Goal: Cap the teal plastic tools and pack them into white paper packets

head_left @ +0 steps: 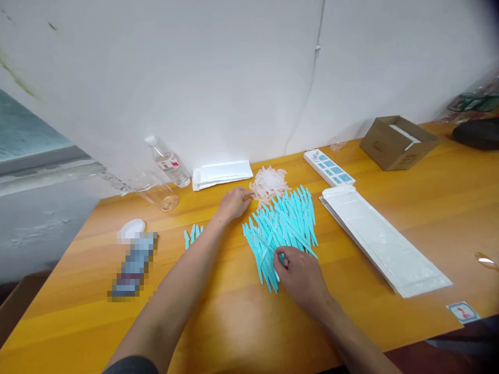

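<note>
A heap of thin turquoise plastic sticks [286,223] lies in the middle of the wooden table [429,208]. My right hand [300,275] rests on the heap's near edge, fingertips pinching one stick. My left hand [234,201] reaches to the far side, fingertips touching a small pile of clear pinkish plastic pieces [268,182]; whether it grips one I cannot tell. A few separate turquoise sticks [193,234] lie left of my left forearm.
A long stack of white pouches [385,244] lies to the right, another stack [222,174] by the wall. A power strip [329,167], cardboard box [397,141], water bottle [168,162], clear cup [158,192] and white lid [131,228] stand around.
</note>
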